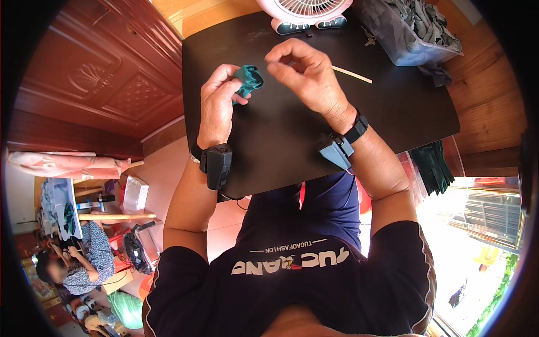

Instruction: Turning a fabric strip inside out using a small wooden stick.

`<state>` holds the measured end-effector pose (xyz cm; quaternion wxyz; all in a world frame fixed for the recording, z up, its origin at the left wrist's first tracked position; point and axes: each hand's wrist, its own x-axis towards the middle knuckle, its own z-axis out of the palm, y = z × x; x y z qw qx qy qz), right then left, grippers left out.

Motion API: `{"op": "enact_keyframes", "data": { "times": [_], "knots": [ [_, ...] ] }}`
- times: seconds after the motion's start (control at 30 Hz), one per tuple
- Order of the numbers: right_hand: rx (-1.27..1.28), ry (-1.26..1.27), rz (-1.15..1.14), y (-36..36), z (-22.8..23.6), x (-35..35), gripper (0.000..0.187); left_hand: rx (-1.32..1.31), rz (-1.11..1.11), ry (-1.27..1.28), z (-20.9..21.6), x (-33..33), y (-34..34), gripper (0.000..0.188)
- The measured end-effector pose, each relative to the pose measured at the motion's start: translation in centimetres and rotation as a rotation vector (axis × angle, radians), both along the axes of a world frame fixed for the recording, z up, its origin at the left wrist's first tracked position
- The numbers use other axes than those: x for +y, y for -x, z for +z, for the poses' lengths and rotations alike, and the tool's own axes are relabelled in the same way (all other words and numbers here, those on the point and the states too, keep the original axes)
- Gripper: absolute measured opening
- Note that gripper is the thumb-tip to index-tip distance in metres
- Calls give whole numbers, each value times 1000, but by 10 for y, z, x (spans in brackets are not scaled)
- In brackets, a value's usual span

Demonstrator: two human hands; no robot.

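Observation:
My left hand (219, 101) is closed on a small piece of green velvet cloth (249, 80), pinched between thumb and fingers above the table. The cloth is bunched, with a folded opening towards the right. A short gap away, my right hand (307, 76) is raised with thumb and forefinger drawn together in a pinch. Whatever it may hold is too small to make out. Beyond the right hand a thin pale stick (353, 74) lies on the dark table, partly hidden by the hand.
The dark table (264, 151) has a pink fan (306, 11) at its far edge. A clear bin (415, 50) of grey cloth stands at the far right. Dark green cloth (432, 165) hangs beside the table's right edge. Another person (87, 264) sits at the left.

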<state>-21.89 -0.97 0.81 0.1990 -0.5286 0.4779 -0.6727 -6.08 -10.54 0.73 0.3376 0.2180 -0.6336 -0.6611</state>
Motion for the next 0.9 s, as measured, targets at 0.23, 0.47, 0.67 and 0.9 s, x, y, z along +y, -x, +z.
{"op": "enact_keyframes", "data": {
  "times": [0.23,0.47,0.67,0.9],
  "knots": [
    [205,-186,-15,-17,-1,2,13,67,-87,-67,-4,-1,-2,17],
    [229,-326,-72,-18,6,4,12,22,-108,24,-9,6,4,18],
    [-162,-235,56,-5,4,2,7,-51,-97,102,-6,3,2,17],
    [-314,-184,206,-4,4,2,6,-55,-100,55,-5,3,2,21]
  ]
}}
